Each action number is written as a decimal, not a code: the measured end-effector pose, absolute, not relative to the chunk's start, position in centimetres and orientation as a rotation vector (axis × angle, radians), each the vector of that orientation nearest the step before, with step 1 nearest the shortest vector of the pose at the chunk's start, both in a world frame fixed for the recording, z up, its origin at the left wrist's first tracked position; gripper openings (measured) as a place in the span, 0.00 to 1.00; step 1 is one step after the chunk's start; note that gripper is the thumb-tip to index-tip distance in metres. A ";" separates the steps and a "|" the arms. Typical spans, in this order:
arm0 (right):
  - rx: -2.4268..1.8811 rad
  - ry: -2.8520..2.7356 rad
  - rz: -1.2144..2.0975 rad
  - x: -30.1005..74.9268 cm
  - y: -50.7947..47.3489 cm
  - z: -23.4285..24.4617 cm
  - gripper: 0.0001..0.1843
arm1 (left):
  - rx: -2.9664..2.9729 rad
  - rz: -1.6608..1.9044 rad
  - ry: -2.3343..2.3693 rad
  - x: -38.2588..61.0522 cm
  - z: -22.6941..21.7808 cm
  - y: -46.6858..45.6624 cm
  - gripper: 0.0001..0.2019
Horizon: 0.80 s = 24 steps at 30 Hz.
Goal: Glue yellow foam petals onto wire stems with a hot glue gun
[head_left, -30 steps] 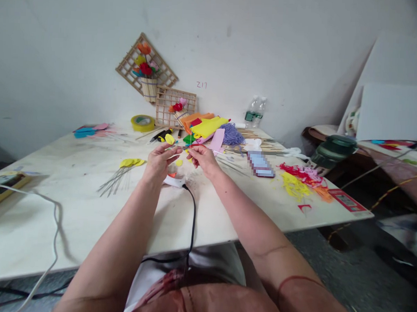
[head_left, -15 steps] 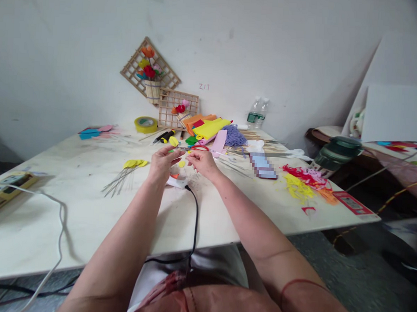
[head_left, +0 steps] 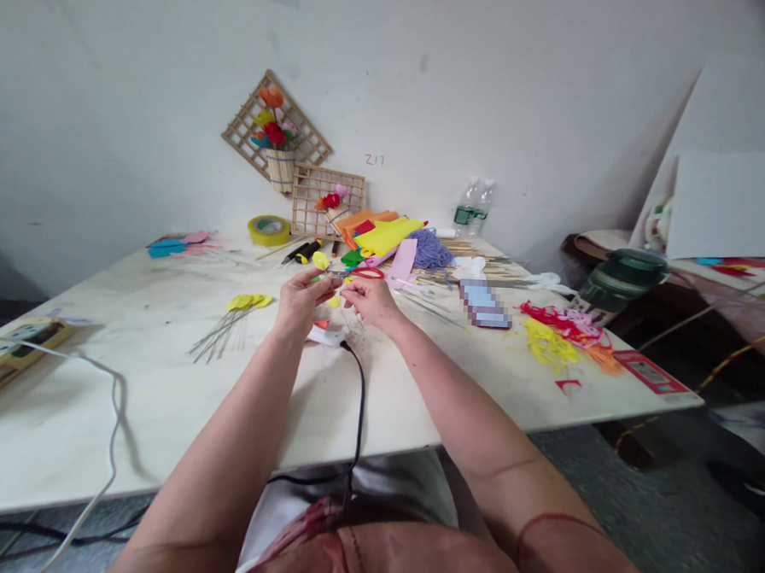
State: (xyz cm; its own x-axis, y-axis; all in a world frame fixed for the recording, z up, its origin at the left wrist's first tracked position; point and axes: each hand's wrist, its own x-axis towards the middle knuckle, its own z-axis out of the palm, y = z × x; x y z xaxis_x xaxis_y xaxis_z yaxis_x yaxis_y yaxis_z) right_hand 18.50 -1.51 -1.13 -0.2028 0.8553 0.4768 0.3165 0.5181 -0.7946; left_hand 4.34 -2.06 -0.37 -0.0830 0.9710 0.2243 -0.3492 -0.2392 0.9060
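My left hand [head_left: 300, 299] is closed in a pinch above the middle of the table. Just beyond its fingertips shows a round yellow piece [head_left: 321, 260]; whether the hand holds it is unclear. Close on the right, my right hand [head_left: 370, 303] also pinches, and what lies between its fingertips is too small to make out. Behind the hands lie red-handled scissors [head_left: 367, 273]. Another yellow disc [head_left: 334, 302] is between the hands. Below them sits a white device [head_left: 324, 336] with a black cord. Yellow petal shapes on thin wires [head_left: 251, 301] lie to the left.
Coloured felt sheets [head_left: 385, 235], purple yarn [head_left: 432, 251] and thin sticks pile up at the back. A phone [head_left: 484, 304], coloured scraps [head_left: 549, 345] and a green-lidded jar [head_left: 623, 282] stand rightward. A power strip [head_left: 16, 353] with a white cable lies left. Yellow tape [head_left: 268, 229] is behind.
Both hands keep nearly the same pinched pose, with only slight finger movement. The whole view has shifted very slightly.
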 end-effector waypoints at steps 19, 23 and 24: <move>-0.981 -1.787 0.563 18.7 -1.4 -1.1 0.10 | 1.053 1.539 0.811 4.4 -0.3 -2.1 0.20; -0.978 -1.803 0.519 18.7 -1.3 -1.1 0.10 | 1.065 1.538 0.813 4.4 -0.3 -2.1 0.20; -0.978 -1.806 0.511 18.7 -1.3 -1.1 0.10 | 1.076 1.539 0.813 4.5 -0.3 -2.1 0.20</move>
